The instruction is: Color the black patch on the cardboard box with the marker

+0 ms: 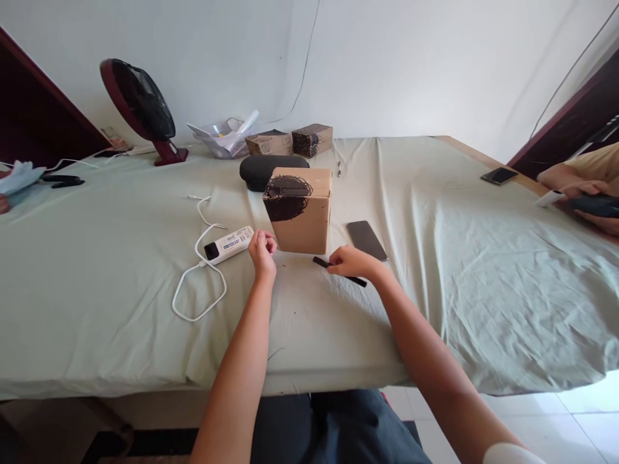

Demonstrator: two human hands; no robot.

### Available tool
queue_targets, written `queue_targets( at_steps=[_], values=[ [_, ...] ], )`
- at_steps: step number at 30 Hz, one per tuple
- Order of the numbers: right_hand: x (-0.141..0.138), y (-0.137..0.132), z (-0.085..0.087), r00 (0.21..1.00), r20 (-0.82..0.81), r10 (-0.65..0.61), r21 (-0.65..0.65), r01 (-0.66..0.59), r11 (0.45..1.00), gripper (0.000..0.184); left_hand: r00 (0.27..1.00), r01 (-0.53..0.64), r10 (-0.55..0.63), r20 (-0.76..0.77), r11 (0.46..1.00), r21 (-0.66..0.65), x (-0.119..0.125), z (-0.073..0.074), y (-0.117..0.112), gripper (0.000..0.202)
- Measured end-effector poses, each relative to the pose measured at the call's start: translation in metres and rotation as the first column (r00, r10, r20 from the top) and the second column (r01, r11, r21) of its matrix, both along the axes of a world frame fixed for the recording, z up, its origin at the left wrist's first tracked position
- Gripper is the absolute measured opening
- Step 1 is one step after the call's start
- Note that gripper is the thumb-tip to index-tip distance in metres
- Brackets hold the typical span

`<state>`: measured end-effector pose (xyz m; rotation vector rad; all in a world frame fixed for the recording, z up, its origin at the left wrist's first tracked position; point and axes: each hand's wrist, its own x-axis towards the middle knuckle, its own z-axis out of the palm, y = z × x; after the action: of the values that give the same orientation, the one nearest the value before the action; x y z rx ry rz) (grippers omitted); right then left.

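Note:
A cardboard box (pixel 302 222) with dense black scribbles on its upper left stands upright on the cloth in front of me. At its lower left corner is my left hand (pixel 264 251), closed with curled fingers; whatever may be inside them is hidden. My right hand (pixel 351 263) pinches a narrow, flat black strip (pixel 356 281), held at a slant just above or on the cloth, in front of the box's right side. A dark phone (pixel 367 240) lies just beyond this hand. Left of my left hand lies a white power bank (pixel 229 245) with a small black display.
A white cable (pixel 180 312) loops from the power bank. Behind the box are a black case (pixel 256 169), two smaller scribbled boxes (pixel 313 140), a clear plastic basket (pixel 225 143) and a fan (pixel 145 103). Another person's hands (pixel 587 189) hold a dark object at right, near another phone (pixel 499 176).

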<state>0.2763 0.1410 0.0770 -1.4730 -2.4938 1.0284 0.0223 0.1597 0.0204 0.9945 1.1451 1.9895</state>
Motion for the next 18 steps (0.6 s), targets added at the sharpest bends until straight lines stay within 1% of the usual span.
queue_targets(
  at_steps=[1,3,5,6,8,10,11,13,15,16,18],
  values=[
    [0.007,0.005,0.0,0.998,0.037,-0.047,-0.03,0.048,0.998,0.03,1.0,-0.019,0.019,0.021,1.0,-0.007,-0.002,-0.001,0.002,0.045],
    [0.019,0.013,-0.002,0.986,0.087,-0.14,-0.037,0.143,0.989,0.029,0.997,-0.043,0.045,0.058,0.999,-0.02,-0.005,-0.002,0.005,0.043],
    [0.025,0.019,-0.005,0.963,0.09,-0.255,0.04,0.253,0.967,0.03,0.995,-0.055,0.057,0.085,0.998,-0.031,-0.006,-0.003,0.007,0.043],
    [0.025,0.021,-0.008,0.944,0.058,-0.325,0.101,0.319,0.943,0.03,0.994,-0.057,0.061,0.095,0.998,-0.036,-0.006,-0.004,0.008,0.043],
    [0.024,0.026,-0.014,0.887,-0.068,-0.457,0.217,0.46,0.861,0.029,0.991,-0.059,0.064,0.113,0.997,-0.047,-0.007,-0.005,0.01,0.045],
    [0.023,0.029,-0.019,0.821,-0.189,-0.538,0.286,0.57,0.77,0.031,0.989,-0.06,0.068,0.132,0.996,-0.064,-0.008,-0.005,0.01,0.046],
    [0.022,0.031,-0.022,0.798,-0.212,-0.564,0.309,0.602,0.736,0.033,0.987,-0.06,0.07,0.141,0.995,-0.074,-0.008,-0.005,0.01,0.046],
    [0.023,0.032,-0.025,0.75,-0.175,-0.638,0.37,0.65,0.664,0.04,0.984,-0.061,0.075,0.16,0.994,-0.09,-0.01,-0.005,0.011,0.044],
    [0.025,0.032,-0.026,0.688,-0.074,-0.722,0.422,0.677,0.602,0.051,0.981,-0.061,0.078,0.176,0.993,-0.102,-0.011,-0.005,0.011,0.043],
    [0.025,0.032,-0.026,0.661,-0.015,-0.75,0.43,0.682,0.592,0.06,0.981,-0.058,0.076,0.18,0.993,-0.105,-0.011,-0.005,0.011,0.042],
    [0.025,0.031,-0.026,0.635,0.093,-0.767,0.408,0.678,0.611,0.074,0.98,-0.048,0.067,0.185,0.993,-0.106,-0.012,-0.005,0.011,0.041]
  ],
)
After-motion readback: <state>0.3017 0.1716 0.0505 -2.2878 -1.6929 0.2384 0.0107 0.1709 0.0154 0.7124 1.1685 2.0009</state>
